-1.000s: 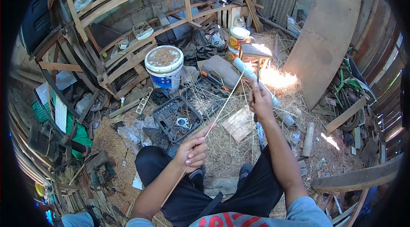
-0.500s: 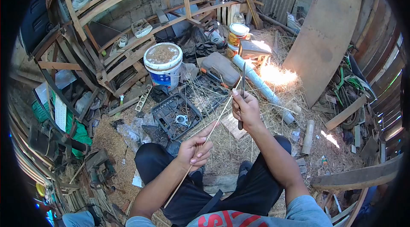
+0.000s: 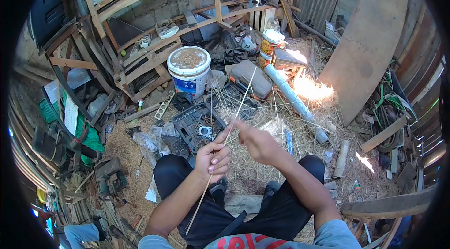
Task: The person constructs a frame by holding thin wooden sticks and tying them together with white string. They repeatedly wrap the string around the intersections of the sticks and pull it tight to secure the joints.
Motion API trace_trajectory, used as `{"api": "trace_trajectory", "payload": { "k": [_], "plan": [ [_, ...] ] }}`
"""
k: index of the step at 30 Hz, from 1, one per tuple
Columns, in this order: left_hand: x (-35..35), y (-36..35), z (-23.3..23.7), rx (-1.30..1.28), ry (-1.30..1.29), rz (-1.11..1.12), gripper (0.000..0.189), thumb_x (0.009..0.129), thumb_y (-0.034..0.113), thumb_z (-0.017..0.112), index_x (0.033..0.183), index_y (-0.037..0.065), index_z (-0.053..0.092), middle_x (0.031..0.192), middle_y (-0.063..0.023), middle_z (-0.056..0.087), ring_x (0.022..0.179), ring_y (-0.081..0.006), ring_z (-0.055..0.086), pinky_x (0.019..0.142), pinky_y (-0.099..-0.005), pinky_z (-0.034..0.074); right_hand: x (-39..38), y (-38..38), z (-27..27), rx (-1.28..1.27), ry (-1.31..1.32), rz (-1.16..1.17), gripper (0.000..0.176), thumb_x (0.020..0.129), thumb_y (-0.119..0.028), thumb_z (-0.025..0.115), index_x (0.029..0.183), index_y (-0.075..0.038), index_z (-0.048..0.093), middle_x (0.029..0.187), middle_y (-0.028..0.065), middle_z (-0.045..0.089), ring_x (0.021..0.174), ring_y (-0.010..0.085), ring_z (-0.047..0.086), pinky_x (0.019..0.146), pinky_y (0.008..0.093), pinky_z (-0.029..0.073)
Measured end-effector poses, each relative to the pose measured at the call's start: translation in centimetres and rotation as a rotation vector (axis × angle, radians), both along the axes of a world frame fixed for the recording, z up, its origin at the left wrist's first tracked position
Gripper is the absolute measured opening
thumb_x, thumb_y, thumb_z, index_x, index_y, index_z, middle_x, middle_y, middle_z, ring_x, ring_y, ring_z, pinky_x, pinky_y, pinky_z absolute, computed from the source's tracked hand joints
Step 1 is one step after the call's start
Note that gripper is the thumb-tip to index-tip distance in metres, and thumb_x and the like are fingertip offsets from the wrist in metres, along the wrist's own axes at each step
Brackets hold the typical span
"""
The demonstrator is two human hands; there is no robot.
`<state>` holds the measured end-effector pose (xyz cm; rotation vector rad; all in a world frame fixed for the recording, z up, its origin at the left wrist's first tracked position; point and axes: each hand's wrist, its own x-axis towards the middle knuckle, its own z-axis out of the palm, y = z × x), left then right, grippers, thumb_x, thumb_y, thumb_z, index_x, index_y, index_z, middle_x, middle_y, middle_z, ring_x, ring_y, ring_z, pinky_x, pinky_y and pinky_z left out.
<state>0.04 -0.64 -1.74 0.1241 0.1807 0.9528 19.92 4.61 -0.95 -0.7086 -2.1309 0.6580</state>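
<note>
My left hand [image 3: 213,160] is closed around a thin pale strip [image 3: 246,90], which slants from over my lap up toward the grey case. The left index finger points up along the strip. My right hand [image 3: 259,142] is curled beside the strip, just above the left hand, its fingertips close to it. What the right fingers hold is hidden by the hand. A narrow blue, shiny object [image 3: 288,142] shows just right of that hand; I cannot tell whether the hand holds it.
Ahead are a white-and-blue bucket [image 3: 189,68], a grey case [image 3: 251,79], an open tool case [image 3: 192,124] and a long pipe [image 3: 296,102]. Straw and shavings litter the ground. A large curved board [image 3: 368,38] leans at the right; wooden frames stand at the left.
My right hand has turned and moved down and left, closer to the left hand. The dark knife it held upright no longer shows clearly. The view has shifted slightly.
</note>
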Motion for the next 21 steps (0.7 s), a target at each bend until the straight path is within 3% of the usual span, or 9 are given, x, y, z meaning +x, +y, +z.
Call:
{"api": "trace_trajectory", "payload": {
  "k": [1, 4, 7, 10, 13, 14, 17, 21],
  "plan": [
    [-0.1, 0.0, 0.1, 0.006, -0.004, 0.01, 0.058, 0.095, 0.007, 0.032, 0.152, 0.018, 0.027, 0.05, -0.0017, 0.036, 0.033, -0.0092, 0.033, 0.03, -0.0217, 0.03, -0.1, -0.4, 0.1, 0.072, -0.141, 0.099, 0.058, 0.09, -0.007, 0.052, 0.146, -0.014, 0.038, 0.082, 0.0115, 0.061, 0.066, 0.0285, 0.06, 0.061, 0.0374, 0.05],
    [-0.4, -0.2, 0.1, 0.024, -0.019, 0.013, 0.057, 0.095, 0.007, 0.032, 0.151, 0.019, 0.028, 0.049, -0.002, 0.036, 0.033, -0.0097, 0.033, 0.03, -0.0217, 0.031, -0.6, -1.2, 0.2, 0.162, -0.38, 0.095, 0.065, 0.086, -0.008, 0.056, 0.147, -0.02, 0.038, 0.084, 0.013, 0.061, 0.067, 0.0327, 0.061, 0.058, 0.0406, 0.05],
    [-0.7, -0.5, -0.1, 0.048, -0.036, -0.016, 0.057, 0.095, 0.007, 0.032, 0.151, 0.019, 0.029, 0.048, -0.0019, 0.037, 0.032, -0.01, 0.034, 0.03, -0.0219, 0.032, -0.3, 0.2, -0.1, 0.135, -0.237, -0.052, 0.065, 0.086, -0.009, 0.057, 0.147, -0.021, 0.038, 0.08, 0.0114, 0.059, 0.063, 0.03, 0.061, 0.055, 0.0389, 0.049],
    [-0.8, -0.6, -0.5, 0.047, -0.041, -0.041, 0.057, 0.095, 0.007, 0.032, 0.151, 0.019, 0.029, 0.048, -0.0017, 0.037, 0.032, -0.0102, 0.034, 0.03, -0.0222, 0.033, 0.1, 0.3, 0.4, 0.139, -0.141, 0.02, 0.069, 0.08, -0.004, 0.059, 0.145, -0.021, 0.042, 0.074, 0.0095, 0.059, 0.065, 0.028, 0.062, 0.055, 0.0379, 0.05],
    [-1.2, -0.5, -0.7, 0.026, -0.061, -0.042, 0.058, 0.095, 0.007, 0.031, 0.152, 0.019, 0.027, 0.048, -0.0021, 0.037, 0.032, -0.0105, 0.034, 0.031, -0.0225, 0.033, -0.4, -1.1, 0.5, 0.181, -0.321, 0.074, 0.068, 0.08, -0.004, 0.059, 0.144, -0.02, 0.044, 0.076, 0.011, 0.061, 0.066, 0.0287, 0.063, 0.056, 0.0386, 0.051],
    [-1.2, -0.6, -0.7, 0.032, -0.068, -0.038, 0.059, 0.095, 0.007, 0.03, 0.152, 0.019, 0.025, 0.048, -0.0024, 0.037, 0.032, -0.0105, 0.034, 0.031, -0.0224, 0.033, -0.3, -1.1, 0.8, 0.118, -0.397, 0.035, 0.065, 0.08, -0.004, 0.059, 0.142, -0.018, 0.046, 0.085, 0.0127, 0.064, 0.07, 0.0322, 0.063, 0.061, 0.0406, 0.052],
    [-0.9, -1.0, 0.1, 0.081, -0.027, -0.082, 0.062, 0.094, 0.006, 0.031, 0.154, 0.02, 0.021, 0.047, -0.0007, 0.035, 0.032, -0.0091, 0.032, 0.03, -0.0216, 0.032, 1.0, 1.4, 0.4, 0.166, -0.176, -0.186, 0.066, 0.083, -0.006, 0.057, 0.146, -0.021, 0.041, 0.079, 0.013, 0.063, 0.066, 0.0325, 0.062, 0.06, 0.0399, 0.052],
    [-0.5, -1.2, 0.0, 0.123, 0.068, -0.156, 0.063, 0.094, 0.005, 0.032, 0.154, 0.019, 0.019, 0.046, 0.0004, 0.033, 0.032, -0.0082, 0.03, 0.031, -0.0209, 0.031, 4.1, 4.6, 0.3, 0.121, 0.028, -0.3, 0.053, 0.092, -0.006, 0.052, 0.144, -0.013, 0.044, 0.075, 0.0115, 0.06, 0.061, 0.0238, 0.059, 0.061, 0.0347, 0.05]
  ]
}}
